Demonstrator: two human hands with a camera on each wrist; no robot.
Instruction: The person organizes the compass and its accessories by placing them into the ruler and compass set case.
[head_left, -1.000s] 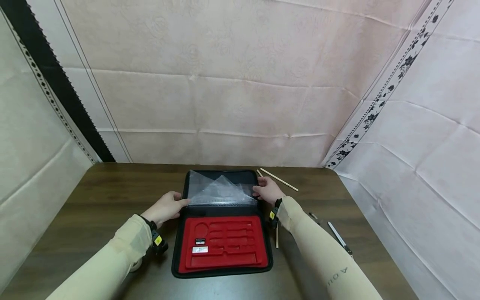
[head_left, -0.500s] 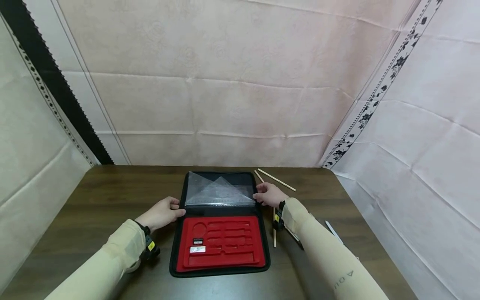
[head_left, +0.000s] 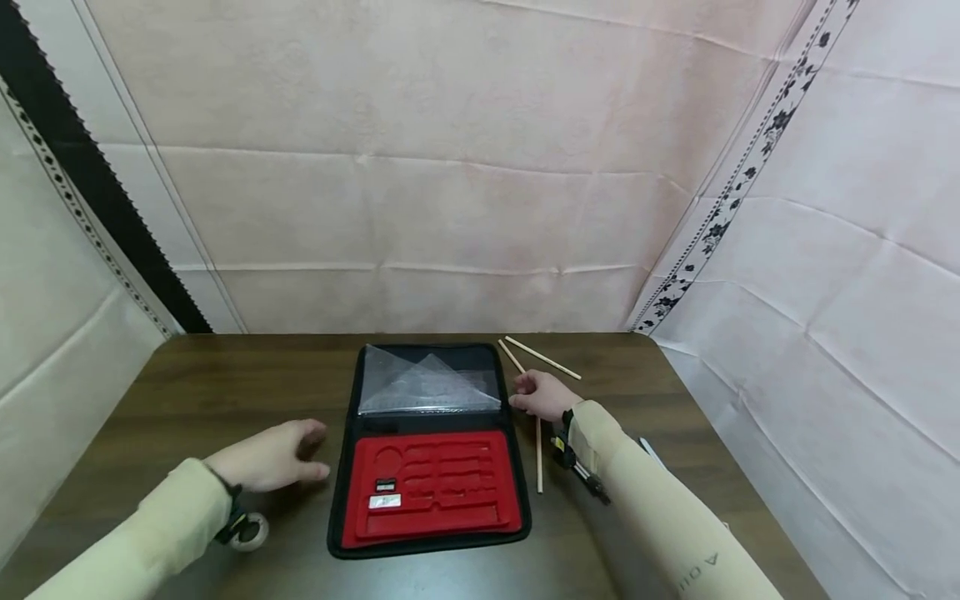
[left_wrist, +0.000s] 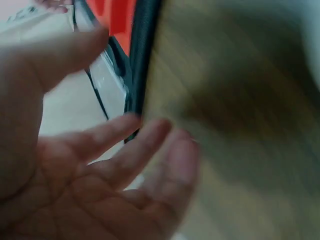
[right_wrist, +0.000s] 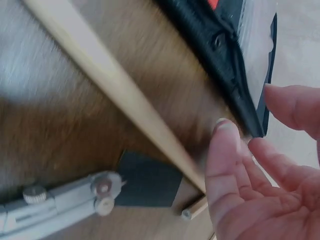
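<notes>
A black zip case (head_left: 345, 467) lies unfolded on the table. Its lower half holds a moulded red tray (head_left: 491, 467) with a small white label and a small dark piece in it. Clear plastic sheets (head_left: 427, 387) sit in the upper half. Left of the case, my left hand (head_left: 273, 457) hovers apart from it, thumb and fingers spread, holding nothing. Just beyond the case's right edge is my right hand (head_left: 543, 396), its fingers loosely bent with nothing between them. A wooden stick (right_wrist: 115, 82) passes beneath it. A metal drawing compass (right_wrist: 65, 202) lies near the right wrist.
Another wooden stick (head_left: 543, 357) lies toward the table's back right. A dark square piece (right_wrist: 150, 180) is beside the compass. Near my left wrist sits a white ring-shaped roll (head_left: 251, 533). A slim white tool (head_left: 651, 452) is partly hidden behind the right forearm. Cloth hangs behind the table.
My left hand has left the case's edge and moved left and nearer. My right hand has come off the right edge and shifted slightly nearer. The case stays unfolded.
</notes>
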